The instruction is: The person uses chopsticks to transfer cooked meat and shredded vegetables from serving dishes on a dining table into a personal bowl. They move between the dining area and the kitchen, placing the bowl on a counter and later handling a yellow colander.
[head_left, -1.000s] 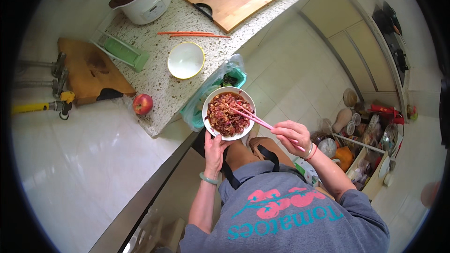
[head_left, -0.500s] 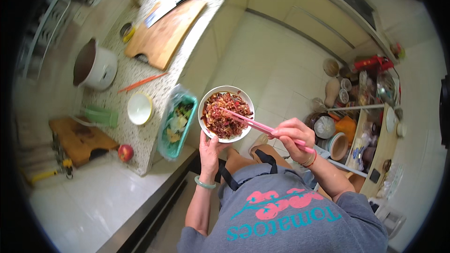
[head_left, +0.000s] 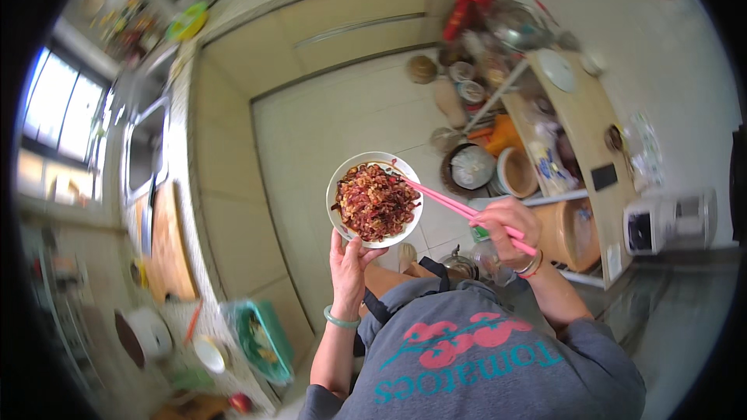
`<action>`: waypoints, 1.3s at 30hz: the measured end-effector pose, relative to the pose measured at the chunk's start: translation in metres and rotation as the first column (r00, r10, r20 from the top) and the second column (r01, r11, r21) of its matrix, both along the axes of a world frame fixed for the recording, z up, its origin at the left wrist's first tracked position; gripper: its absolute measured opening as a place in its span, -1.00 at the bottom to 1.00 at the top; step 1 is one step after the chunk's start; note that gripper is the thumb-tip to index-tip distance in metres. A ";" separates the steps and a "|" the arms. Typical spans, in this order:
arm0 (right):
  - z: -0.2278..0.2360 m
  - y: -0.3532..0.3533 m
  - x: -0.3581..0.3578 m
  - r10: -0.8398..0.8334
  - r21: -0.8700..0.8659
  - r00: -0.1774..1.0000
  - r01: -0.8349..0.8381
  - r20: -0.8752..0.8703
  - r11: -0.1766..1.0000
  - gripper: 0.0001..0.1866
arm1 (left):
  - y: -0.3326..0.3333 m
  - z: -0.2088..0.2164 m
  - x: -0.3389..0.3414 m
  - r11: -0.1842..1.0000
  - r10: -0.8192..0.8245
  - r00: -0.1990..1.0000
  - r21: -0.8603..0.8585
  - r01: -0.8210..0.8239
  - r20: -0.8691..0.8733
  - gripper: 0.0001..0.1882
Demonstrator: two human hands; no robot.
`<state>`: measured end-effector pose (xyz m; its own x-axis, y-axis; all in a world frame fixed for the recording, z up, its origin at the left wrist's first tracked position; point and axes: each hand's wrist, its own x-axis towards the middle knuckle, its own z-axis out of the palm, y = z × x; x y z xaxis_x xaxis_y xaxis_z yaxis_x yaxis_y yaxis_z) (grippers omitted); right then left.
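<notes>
A white bowl [head_left: 335, 222] rests in my left hand [head_left: 348, 266], its thumb at the near rim and the fingers under it. Reddish-brown chopped food [head_left: 377, 202] fills the bowl, with dark liquid round the edge. My right hand [head_left: 510, 232] is closed round a pair of pink chopsticks [head_left: 451, 204]. Their tips reach over the bowl's right side and touch or nearly touch the food there. The bowl is held in the air in front of my body, over the floor.
On the left counter are a cutting board [head_left: 167, 241], a knife [head_left: 148, 222], a small white bowl [head_left: 210, 353] and a teal bin [head_left: 272, 334] with scraps. A sink [head_left: 146, 148] lies farther along. At right stands a cluttered wooden shelf [head_left: 572, 140] with a round basket [head_left: 459, 171].
My body has turned right, so the counter has swung to the far left and the shelf nearer the middle. The chopstick tips have shifted from the food's middle to the bowl's right side.
</notes>
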<state>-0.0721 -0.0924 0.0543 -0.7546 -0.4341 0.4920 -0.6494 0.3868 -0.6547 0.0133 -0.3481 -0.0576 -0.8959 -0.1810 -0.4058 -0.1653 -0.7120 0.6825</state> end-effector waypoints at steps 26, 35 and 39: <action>-0.003 0.276 -0.104 -0.520 -0.750 0.552 0.571 0.651 -0.333 -0.71 | 0.344 0.032 -0.372 0.440 -0.889 0.454 0.162 0.883 -0.061 -0.56; -0.126 0.364 -0.191 0.099 -0.599 0.905 0.352 0.413 -0.719 -0.54 | 0.512 -0.013 -0.458 0.406 -0.907 0.421 0.212 0.889 -0.031 -0.57; -0.132 0.395 -0.238 0.087 -0.640 0.936 0.298 0.340 -0.709 -0.53 | 0.575 -0.040 -0.489 0.415 -0.908 0.419 0.135 0.900 -0.004 -0.56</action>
<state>-0.3098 0.3029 -0.0777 -0.7450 0.5863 -0.3180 -0.6140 -0.7891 -0.0165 -0.4757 0.2273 -0.0972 -0.4896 0.7626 -0.4227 -0.7924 -0.1868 0.5808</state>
